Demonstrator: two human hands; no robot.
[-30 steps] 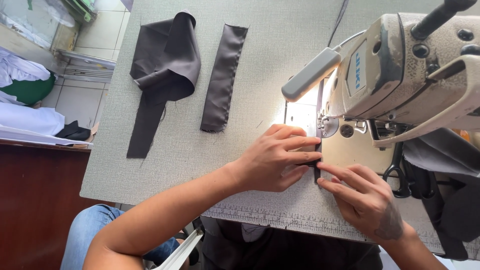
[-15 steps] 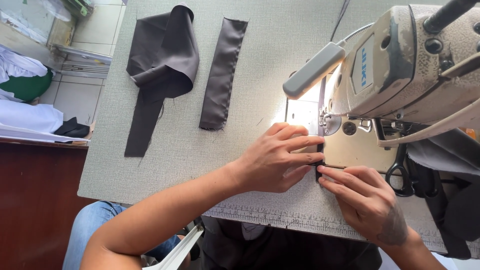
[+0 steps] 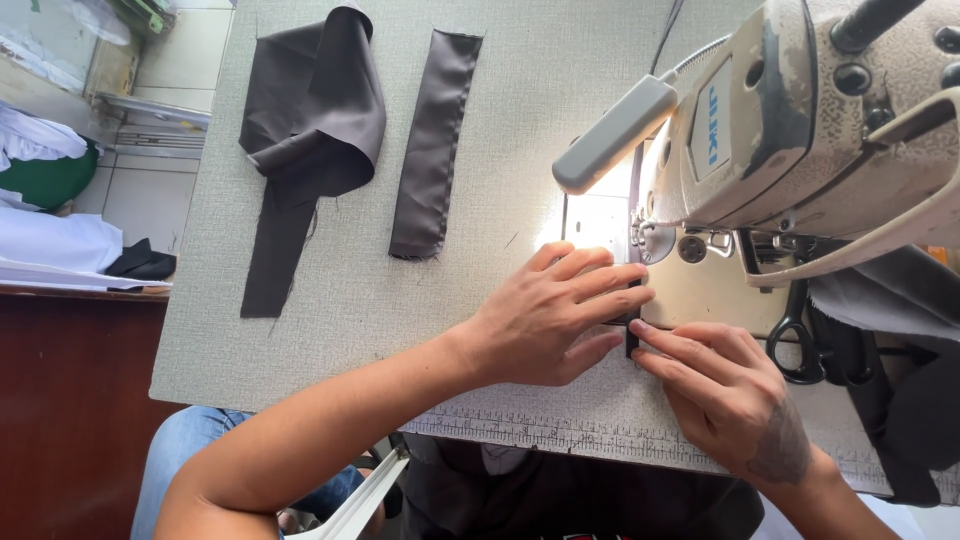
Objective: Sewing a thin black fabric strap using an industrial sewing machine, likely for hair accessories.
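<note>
My left hand (image 3: 548, 312) lies flat on the table just in front of the sewing machine (image 3: 800, 130), fingers pointing right toward the needle area. My right hand (image 3: 722, 385) rests beside it, fingertips pressing down. Between the two sets of fingertips a small dark fabric piece (image 3: 632, 338) shows, mostly hidden under my hands. The machine's lamp (image 3: 615, 133) lights the plate (image 3: 595, 220) behind my left hand.
A folded dark brown fabric piece (image 3: 310, 130) and a long dark strip (image 3: 433, 140) lie on the grey table (image 3: 300, 330) at the left. Black scissors (image 3: 795, 335) rest beside the machine at the right. A printed ruler strip (image 3: 560, 432) runs along the table's near edge.
Both hands have stayed pressed on the small piece at the machine; only the view has shifted slightly.
</note>
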